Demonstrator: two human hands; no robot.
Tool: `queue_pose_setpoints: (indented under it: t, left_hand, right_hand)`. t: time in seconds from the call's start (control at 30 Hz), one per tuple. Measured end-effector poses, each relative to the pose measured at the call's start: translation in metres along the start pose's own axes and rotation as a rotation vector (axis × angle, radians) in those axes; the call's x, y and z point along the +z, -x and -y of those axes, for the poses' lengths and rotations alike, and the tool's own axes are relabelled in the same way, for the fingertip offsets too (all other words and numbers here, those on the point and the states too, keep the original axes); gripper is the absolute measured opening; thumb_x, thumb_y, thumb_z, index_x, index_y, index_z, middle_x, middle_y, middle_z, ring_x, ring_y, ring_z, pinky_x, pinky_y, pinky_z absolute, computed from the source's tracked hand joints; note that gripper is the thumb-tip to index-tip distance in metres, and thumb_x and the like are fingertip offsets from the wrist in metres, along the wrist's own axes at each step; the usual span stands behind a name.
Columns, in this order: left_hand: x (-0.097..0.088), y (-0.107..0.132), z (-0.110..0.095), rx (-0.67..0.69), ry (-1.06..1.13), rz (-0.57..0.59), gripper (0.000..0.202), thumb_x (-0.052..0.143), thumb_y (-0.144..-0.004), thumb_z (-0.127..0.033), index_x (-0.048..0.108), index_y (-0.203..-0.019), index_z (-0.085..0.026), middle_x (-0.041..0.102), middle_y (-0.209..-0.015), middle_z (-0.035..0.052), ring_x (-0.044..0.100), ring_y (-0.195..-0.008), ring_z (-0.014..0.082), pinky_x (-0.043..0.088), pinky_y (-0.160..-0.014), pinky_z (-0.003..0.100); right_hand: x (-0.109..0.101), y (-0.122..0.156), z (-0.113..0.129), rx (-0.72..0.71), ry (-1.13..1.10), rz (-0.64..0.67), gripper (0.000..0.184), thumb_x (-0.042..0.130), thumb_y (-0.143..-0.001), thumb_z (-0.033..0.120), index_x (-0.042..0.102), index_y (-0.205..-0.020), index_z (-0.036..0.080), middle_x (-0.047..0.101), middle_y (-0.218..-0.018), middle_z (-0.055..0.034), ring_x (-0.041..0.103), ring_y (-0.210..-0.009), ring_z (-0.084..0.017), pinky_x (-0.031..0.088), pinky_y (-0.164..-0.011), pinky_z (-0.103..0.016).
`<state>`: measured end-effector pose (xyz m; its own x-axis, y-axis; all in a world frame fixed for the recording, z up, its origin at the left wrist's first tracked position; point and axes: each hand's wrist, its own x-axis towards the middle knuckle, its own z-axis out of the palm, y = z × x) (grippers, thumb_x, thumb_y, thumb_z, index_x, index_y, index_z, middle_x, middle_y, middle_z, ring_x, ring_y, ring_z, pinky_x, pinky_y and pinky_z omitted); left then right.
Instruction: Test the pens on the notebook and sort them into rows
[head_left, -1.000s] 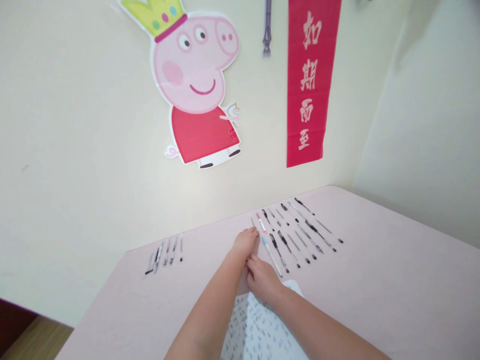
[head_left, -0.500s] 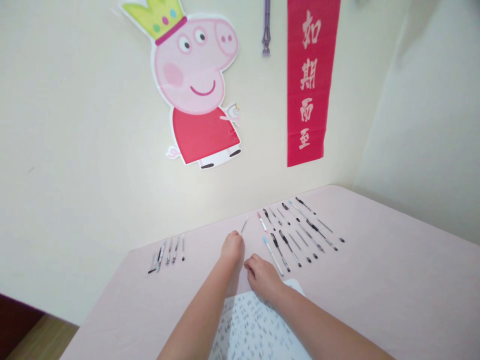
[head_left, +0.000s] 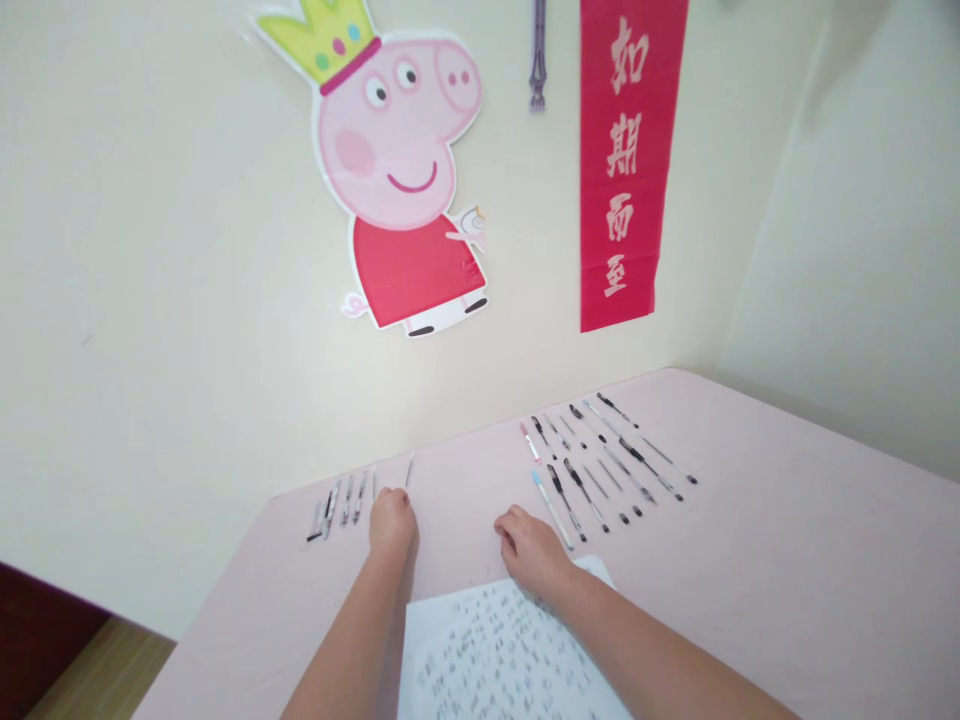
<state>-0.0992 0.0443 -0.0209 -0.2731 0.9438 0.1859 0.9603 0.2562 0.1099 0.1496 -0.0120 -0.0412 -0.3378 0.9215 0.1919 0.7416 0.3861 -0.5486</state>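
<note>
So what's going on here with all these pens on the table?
A person is working at a pink table. Their left hand holds a thin pen right beside the small row of pens at the far left. Their right hand rests on the table at the top edge of a handwritten sheet, next to the larger row of pens.

Hidden grips, a cropped sheet, script too small to read

The left hand (head_left: 391,520) covers the near end of a thin pen (head_left: 409,470), so its grip cannot be made out. The right hand (head_left: 529,545) curls its fingertips out of sight. The written sheet (head_left: 487,650) runs off the bottom edge at the worktop's (head_left: 787,560) near edge, its script illegible.
</note>
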Motion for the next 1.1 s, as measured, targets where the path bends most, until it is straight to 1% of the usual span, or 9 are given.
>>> queue_pose_setpoints:
  t: [0.23,0.5,0.67,0.77,0.83,0.93,1.0,1.07,1.1]
  left_hand:
    - [-0.001,0.004,0.016,-0.087,-0.025,-0.03,0.028,0.04,-0.077,-0.011,0.067,-0.087,-0.012,0.062,-0.094,0.0148,0.061,-0.086,0.0234,0.044,-0.075,0.031]
    - [-0.004,0.008,0.015,-0.067,-0.039,-0.046,0.029,0.039,-0.078,-0.011,0.067,-0.087,-0.011,0.062,-0.093,0.0155,0.06,-0.085,0.0237,0.044,-0.076,0.032]
    - [-0.015,0.014,0.007,-0.039,-0.024,-0.06,0.026,0.043,-0.078,-0.013,0.067,-0.091,-0.011,0.062,-0.096,0.0147,0.06,-0.09,0.0247,0.044,-0.079,0.033]
    - [-0.026,0.018,-0.013,0.076,0.034,-0.074,0.026,0.047,-0.079,-0.016,0.065,-0.098,-0.014,0.061,-0.103,0.0111,0.056,-0.1,0.0234,0.041,-0.088,0.033]
    - [-0.034,0.023,-0.036,0.185,0.087,-0.058,0.026,0.047,-0.08,-0.019,0.063,-0.1,-0.02,0.06,-0.104,0.0056,0.055,-0.101,0.0177,0.04,-0.09,0.027]
    - [-0.045,0.035,-0.082,0.455,0.274,0.097,0.022,0.048,-0.08,-0.02,0.063,-0.096,-0.019,0.061,-0.098,0.0051,0.058,-0.092,0.0158,0.043,-0.084,0.027]
    - [-0.047,0.045,-0.114,0.581,0.292,0.232,0.021,0.05,-0.08,-0.023,0.062,-0.097,-0.02,0.062,-0.096,0.0041,0.058,-0.091,0.0158,0.044,-0.083,0.026]
    - [-0.045,0.056,-0.144,0.61,0.213,0.382,0.025,0.052,-0.079,-0.027,0.059,-0.102,-0.022,0.063,-0.098,0.0045,0.059,-0.091,0.0174,0.045,-0.082,0.028]
    - [-0.042,0.061,-0.157,0.611,0.194,0.407,0.028,0.053,-0.078,-0.028,0.057,-0.106,-0.022,0.063,-0.098,0.0053,0.06,-0.09,0.0185,0.045,-0.081,0.029]
  right_hand:
    - [0.0,0.001,0.0,-0.001,-0.003,-0.007,0.026,0.044,-0.079,0.008,0.061,-0.094,0.019,0.059,-0.095,-0.0044,0.057,-0.083,-0.015,0.037,-0.074,-0.023]
    - [0.001,0.001,-0.001,-0.017,-0.012,-0.018,0.025,0.044,-0.078,0.008,0.061,-0.093,0.019,0.059,-0.094,-0.0044,0.057,-0.083,-0.015,0.037,-0.073,-0.023]
    - [0.0,0.001,0.0,-0.006,-0.013,-0.015,0.025,0.044,-0.078,0.008,0.061,-0.094,0.019,0.059,-0.094,-0.0047,0.058,-0.081,-0.015,0.037,-0.072,-0.024]
    - [-0.004,0.001,0.003,-0.029,-0.018,-0.034,0.026,0.042,-0.079,0.009,0.061,-0.093,0.018,0.06,-0.093,-0.005,0.057,-0.081,-0.015,0.038,-0.072,-0.024]
    - [-0.006,0.003,0.006,-0.078,-0.009,-0.028,0.024,0.042,-0.078,0.01,0.063,-0.089,0.017,0.061,-0.089,-0.0049,0.057,-0.079,-0.015,0.038,-0.071,-0.024]
    - [-0.007,0.007,0.013,-0.192,0.029,0.055,0.018,0.046,-0.074,0.013,0.063,-0.076,0.016,0.063,-0.081,-0.0054,0.057,-0.074,-0.017,0.039,-0.068,-0.025]
    - [-0.004,0.01,0.016,-0.242,0.047,0.139,0.016,0.048,-0.072,0.016,0.065,-0.073,0.016,0.065,-0.077,-0.0066,0.058,-0.071,-0.019,0.04,-0.066,-0.027]
    - [0.003,0.012,0.017,-0.23,0.058,0.185,0.02,0.048,-0.073,0.018,0.067,-0.081,0.016,0.068,-0.081,-0.009,0.06,-0.075,-0.022,0.042,-0.069,-0.03]
    - [0.007,0.012,0.016,-0.208,0.053,0.188,0.023,0.049,-0.074,0.019,0.067,-0.087,0.017,0.069,-0.088,-0.0098,0.06,-0.08,-0.024,0.043,-0.073,-0.032]
